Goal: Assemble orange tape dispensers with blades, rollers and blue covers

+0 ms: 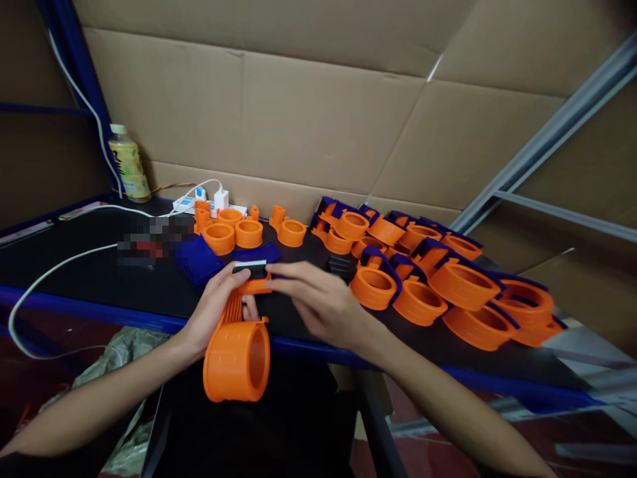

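Observation:
An orange tape dispenser (237, 364) is held in front of me, its round hub hanging down over the table's front edge. My left hand (213, 302) is closed around its upper frame, the thumb lying on a black blade holder (251, 271) with a white toothed edge. From the other side, my right hand (323, 302) has its fingertips on the right end of the blade holder and frame; its thumb is hidden. Just behind the hands lie dark blue flat pieces (200, 259). Several black parts (339, 265) lie to the right of them.
Orange dispensers without blue pieces (249, 234) stand at the back. Dispensers with blue pieces (423, 302) are piled on the right of the black table (99, 275). A bottle (130, 166), a power strip with a white charger (221, 198) and a white cable (47, 265) are at left.

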A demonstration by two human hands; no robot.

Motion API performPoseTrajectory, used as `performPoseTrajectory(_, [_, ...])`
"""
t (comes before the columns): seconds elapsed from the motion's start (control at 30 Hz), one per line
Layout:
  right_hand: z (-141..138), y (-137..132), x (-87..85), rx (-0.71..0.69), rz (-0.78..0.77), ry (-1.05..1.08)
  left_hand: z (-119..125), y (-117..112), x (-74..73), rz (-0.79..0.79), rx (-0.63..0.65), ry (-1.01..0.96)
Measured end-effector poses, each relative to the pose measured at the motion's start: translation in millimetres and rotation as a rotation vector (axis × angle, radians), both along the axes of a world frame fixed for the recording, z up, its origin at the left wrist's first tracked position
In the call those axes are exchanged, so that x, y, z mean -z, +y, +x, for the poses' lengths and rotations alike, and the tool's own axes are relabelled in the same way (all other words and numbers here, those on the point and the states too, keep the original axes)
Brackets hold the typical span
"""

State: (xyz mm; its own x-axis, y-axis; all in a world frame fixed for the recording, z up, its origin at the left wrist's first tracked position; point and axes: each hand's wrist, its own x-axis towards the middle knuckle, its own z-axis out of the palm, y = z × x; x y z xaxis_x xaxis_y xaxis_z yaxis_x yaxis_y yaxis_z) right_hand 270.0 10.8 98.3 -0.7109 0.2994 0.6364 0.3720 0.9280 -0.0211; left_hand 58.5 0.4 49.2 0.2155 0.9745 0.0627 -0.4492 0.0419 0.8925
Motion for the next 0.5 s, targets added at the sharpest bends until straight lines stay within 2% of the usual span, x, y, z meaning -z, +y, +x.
performPoseTrajectory(0.1, [11, 28, -8.9, 0.149, -0.09, 0.042, -4, 1, -1.3, -0.065, -0.004, -0.071])
performPoseTrajectory(0.17, [17, 45, -10.0, 0.222, -0.175, -0.075, -6, 3, -1.5, -0.125, -0.008, -0.138])
performPoseTrajectory(0.23, [21, 55, -6.7, 0.238, -0.256, -0.213, -6, 5, -0.5, -0.159, -0.002, -0.181])
performPoseTrajectory(0.33, [21, 57, 2.7, 0.238, -0.291, -0.326, -6, 7, 2.7, -0.14, -0.001, -0.163])
performPoseTrajectory(0.5, [18, 51, 11.8, 0.265, -0.255, -0.358, -4, 8, 8.2, -0.074, -0.03, -0.103])
